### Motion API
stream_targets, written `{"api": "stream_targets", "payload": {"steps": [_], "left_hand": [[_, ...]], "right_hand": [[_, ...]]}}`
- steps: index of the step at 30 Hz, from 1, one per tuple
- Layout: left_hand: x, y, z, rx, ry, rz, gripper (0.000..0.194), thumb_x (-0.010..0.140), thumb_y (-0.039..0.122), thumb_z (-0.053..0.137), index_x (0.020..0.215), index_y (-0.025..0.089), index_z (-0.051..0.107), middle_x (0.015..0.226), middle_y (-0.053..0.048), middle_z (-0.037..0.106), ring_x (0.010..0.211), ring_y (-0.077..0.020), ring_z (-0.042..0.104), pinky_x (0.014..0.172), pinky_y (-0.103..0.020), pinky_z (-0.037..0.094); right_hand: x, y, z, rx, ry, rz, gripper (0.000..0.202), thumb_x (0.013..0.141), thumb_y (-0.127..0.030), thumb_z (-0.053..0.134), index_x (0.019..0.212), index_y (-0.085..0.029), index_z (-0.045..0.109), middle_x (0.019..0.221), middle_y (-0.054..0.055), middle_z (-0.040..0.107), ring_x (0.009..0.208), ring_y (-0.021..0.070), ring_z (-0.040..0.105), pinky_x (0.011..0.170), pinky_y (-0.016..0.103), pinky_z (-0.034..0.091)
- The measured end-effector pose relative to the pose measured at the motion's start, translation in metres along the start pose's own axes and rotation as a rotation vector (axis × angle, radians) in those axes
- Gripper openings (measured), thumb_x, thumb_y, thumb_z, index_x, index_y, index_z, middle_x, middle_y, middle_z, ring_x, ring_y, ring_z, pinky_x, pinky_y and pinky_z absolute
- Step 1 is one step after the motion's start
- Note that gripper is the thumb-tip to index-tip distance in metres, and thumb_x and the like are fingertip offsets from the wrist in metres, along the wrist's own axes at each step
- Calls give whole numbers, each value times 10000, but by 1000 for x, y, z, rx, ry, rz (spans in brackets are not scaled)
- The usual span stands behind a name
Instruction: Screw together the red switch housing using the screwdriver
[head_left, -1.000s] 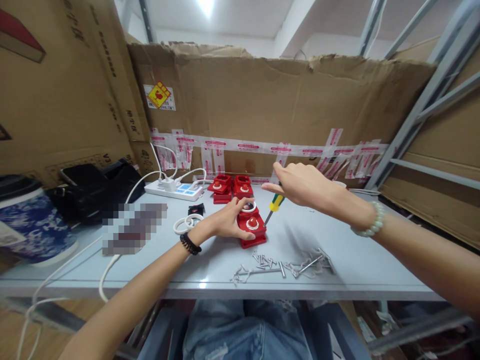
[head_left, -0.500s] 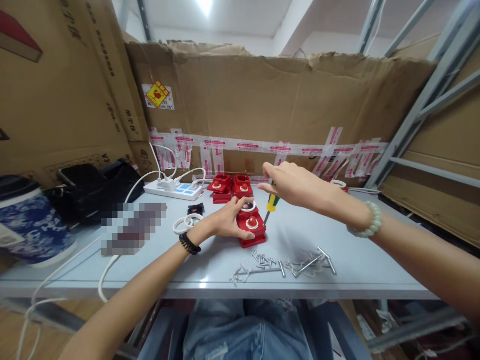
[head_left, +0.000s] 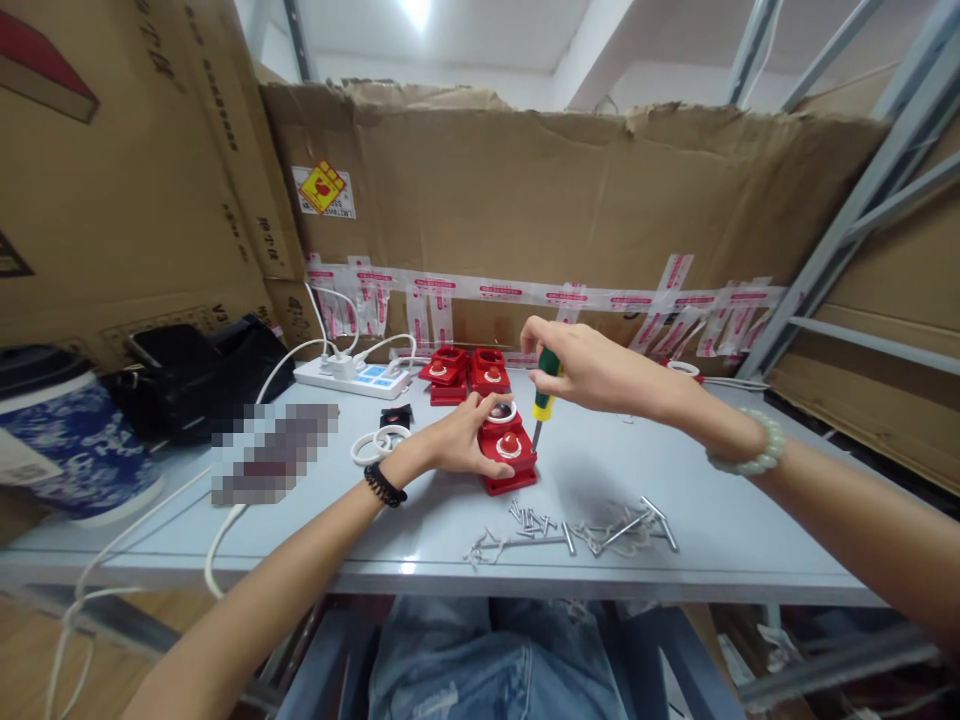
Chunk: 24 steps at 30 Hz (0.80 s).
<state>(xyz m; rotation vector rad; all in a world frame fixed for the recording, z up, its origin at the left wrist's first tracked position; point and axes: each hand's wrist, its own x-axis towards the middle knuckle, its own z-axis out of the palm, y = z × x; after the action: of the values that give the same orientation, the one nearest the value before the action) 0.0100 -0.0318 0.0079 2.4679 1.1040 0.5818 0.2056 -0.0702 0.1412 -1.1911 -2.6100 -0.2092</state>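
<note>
A red device (head_left: 510, 470) with a red knob and a white ring rests on the table, steadied by my left hand (head_left: 466, 437), whose thumb and fingers grip its left side. My right hand (head_left: 571, 365) is wrapped round the green and yellow handle of a screwdriver (head_left: 543, 405). The screwdriver stands nearly upright, its tip at the right corner of the red device. Loose screws (head_left: 531, 520) lie in front of it, beside metal T-shaped rods (head_left: 626, 528) tangled with clear strips. Behind are more red parts (head_left: 447, 375).
White rings (head_left: 367, 448) and a small black packet (head_left: 396, 417) lie left of my left hand. A power strip (head_left: 352, 378) with white cables sits further back. A blue patterned cup (head_left: 71, 440) and black bag (head_left: 247, 370) stand at the left. Cardboard (head_left: 487, 200) walls the back.
My right hand has changed its hold on the screwdriver, and more of the green handle now shows. The whole view has shifted slightly. My left hand keeps its place on the red device.
</note>
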Motion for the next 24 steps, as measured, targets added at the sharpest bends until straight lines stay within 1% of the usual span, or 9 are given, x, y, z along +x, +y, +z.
{"api": "stream_targets", "payload": {"steps": [3,6,8,10,13,15,18,20,24], "left_hand": [[0,1,0,4,-3,-5,945,563,595,691,1346,289,258,1123,-82,410,1107,-333,462,930,-496,389],[0,0,0,5,2,-3,947,560,599,690,1346,294,259,1132,-82,399,1093,-336,474,925,-501,390],[1,-1,0,-4,5,3,951,555,598,694,1346,294,263,1133,-81,400,1092,-339,474,921,-501,393],[1,-2,1,-17,3,3,957,545,598,701,1342,290,268,1134,-83,401,1085,-337,478,913,-495,402],[1,-2,1,-20,3,-1,964,544,592,704,1343,280,263,1145,-88,399,1081,-335,481,914,-488,403],[1,-2,1,-7,10,0,954,551,583,704,1342,278,265,1158,-91,397,1099,-337,467,927,-490,393],[1,-2,2,7,7,6,930,567,583,695,1339,286,270,1163,-90,406,1125,-339,444,938,-500,382],[1,-2,2,4,1,8,935,571,590,690,1344,290,260,1158,-91,408,1131,-341,438,936,-506,383],[0,-3,1,-2,2,9,956,564,574,701,1355,293,244,1137,-86,396,1121,-341,448,930,-503,389]], "right_hand": [[-2,1,-2,94,-37,-41,219,750,-232,537,944,-192,445,944,63,566,830,173,494,683,273,371],[-2,1,2,53,-22,8,187,788,-306,505,914,-182,445,897,71,559,795,182,485,683,298,365],[-1,2,5,54,22,22,135,797,-256,467,904,-180,434,881,70,551,776,174,479,683,299,363],[0,2,6,116,30,1,166,760,-204,481,912,-187,416,907,63,547,781,162,480,675,281,368],[-2,1,5,171,-5,-40,255,723,-249,546,928,-196,403,945,58,550,793,161,488,647,266,371],[-2,0,5,77,1,-7,278,747,-331,552,940,-188,411,885,60,559,748,170,491,612,276,354],[-3,0,7,-150,39,136,327,812,-455,470,947,-160,437,773,77,553,661,186,480,547,291,301],[-3,1,6,-197,42,170,327,838,-462,423,942,-153,447,752,84,550,639,186,472,533,292,284],[-7,2,-4,38,-89,11,255,795,-320,493,1002,-191,416,776,38,562,630,149,462,553,269,318]]}}
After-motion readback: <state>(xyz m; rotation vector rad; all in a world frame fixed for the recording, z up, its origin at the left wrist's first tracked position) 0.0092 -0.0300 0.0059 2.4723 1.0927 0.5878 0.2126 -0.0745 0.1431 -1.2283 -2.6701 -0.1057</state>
